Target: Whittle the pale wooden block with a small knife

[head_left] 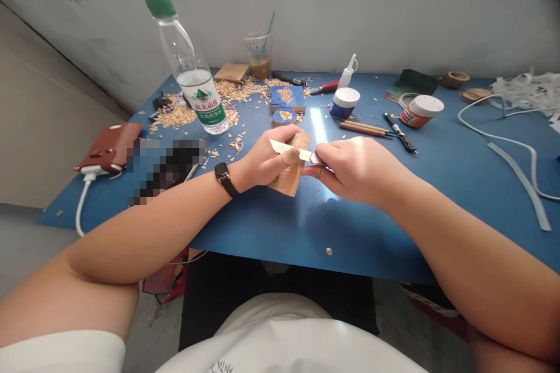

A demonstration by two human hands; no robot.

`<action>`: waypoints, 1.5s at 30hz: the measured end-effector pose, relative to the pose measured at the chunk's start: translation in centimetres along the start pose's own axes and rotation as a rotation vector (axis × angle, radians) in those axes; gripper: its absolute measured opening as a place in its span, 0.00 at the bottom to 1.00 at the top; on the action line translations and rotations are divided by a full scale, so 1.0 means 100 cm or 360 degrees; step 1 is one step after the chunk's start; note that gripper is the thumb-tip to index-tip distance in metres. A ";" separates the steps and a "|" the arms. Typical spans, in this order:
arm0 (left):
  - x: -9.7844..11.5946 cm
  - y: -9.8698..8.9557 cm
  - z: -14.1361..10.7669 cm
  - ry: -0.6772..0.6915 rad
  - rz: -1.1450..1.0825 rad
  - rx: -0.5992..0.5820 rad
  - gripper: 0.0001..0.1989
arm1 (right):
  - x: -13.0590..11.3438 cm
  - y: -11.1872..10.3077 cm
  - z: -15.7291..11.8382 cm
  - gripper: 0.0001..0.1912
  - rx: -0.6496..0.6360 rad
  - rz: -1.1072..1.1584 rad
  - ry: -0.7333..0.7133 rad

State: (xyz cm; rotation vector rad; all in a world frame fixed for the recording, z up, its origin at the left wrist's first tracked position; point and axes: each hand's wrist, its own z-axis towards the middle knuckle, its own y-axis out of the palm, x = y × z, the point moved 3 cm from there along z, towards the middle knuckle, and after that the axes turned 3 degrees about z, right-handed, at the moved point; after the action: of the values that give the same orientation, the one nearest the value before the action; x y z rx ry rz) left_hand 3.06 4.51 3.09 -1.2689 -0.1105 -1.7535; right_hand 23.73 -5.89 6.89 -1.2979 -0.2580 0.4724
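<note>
My left hand (266,158) is wrapped round a pale carved wood block (289,182), held tilted above the front half of the blue table. A black watch is on that wrist. My right hand (352,168) grips a utility knife (282,147), most of its handle hidden in the fist. The long blade catches bright light and points left across the top of the block. My left thumb is at the blade; whether it touches the blade I cannot tell.
A water bottle (201,93) stands left among wood shavings (177,113). Behind are a drink cup (259,52), blue-painted wood pieces (287,97) and a white-lidded jar (345,103). Rightward lie pencils (365,129), a black pen (400,133), an orange tub (420,111) and a white cable (490,128).
</note>
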 end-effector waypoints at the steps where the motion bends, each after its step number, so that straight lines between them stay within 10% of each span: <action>1: 0.000 0.000 0.000 0.0031 0.0010 -0.0024 0.45 | -0.002 -0.001 0.000 0.29 -0.0046 0.0015 -0.0011; 14: 0.005 0.006 0.003 -0.0011 -0.0052 0.0063 0.41 | 0.017 0.005 0.005 0.45 -0.0052 -0.0082 0.0283; 27: -0.002 -0.005 -0.002 0.0105 0.0071 0.0029 0.40 | -0.006 0.008 -0.003 0.30 -0.0088 0.0083 0.0060; 45: 0.003 0.002 0.003 -0.0075 0.0023 0.0114 0.40 | -0.008 0.013 0.002 0.43 -0.0042 -0.0156 0.0456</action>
State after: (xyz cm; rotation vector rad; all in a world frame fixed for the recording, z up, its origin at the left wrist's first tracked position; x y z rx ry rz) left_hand 3.38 4.38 3.41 -1.2559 -0.1894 -1.6932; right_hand 22.66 -5.87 5.73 -1.3541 -0.0870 0.1966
